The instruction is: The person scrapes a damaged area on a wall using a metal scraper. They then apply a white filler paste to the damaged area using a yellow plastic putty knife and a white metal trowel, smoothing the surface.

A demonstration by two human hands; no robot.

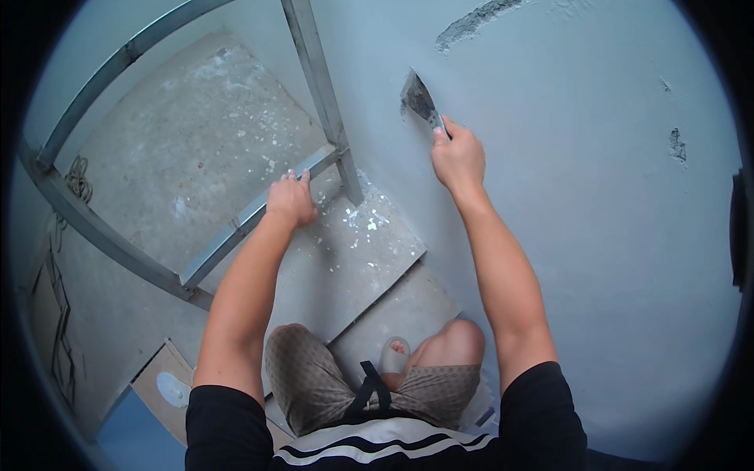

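Observation:
My right hand (459, 157) is closed round the handle of a scraper (420, 100). Its flat, stained metal blade points up and left, against or very close to the pale painted wall (597, 259); I cannot tell whether it touches. A small rough patch shows beside the blade's left edge. My left hand (292, 199) grips a crossbar of a grey metal frame (318, 162), its fingers bent over the top of the bar. Above the scraper, a long strip of the wall (475, 23) is chipped down to rough grey.
White paint flakes (365, 220) lie scattered on the concrete floor (196, 149) by the wall's foot. A coil of rope (78, 179) hangs by the frame's left side. At the lower left is a board (165, 377) with a white oval on it. A smaller chip (677, 145) marks the wall at right.

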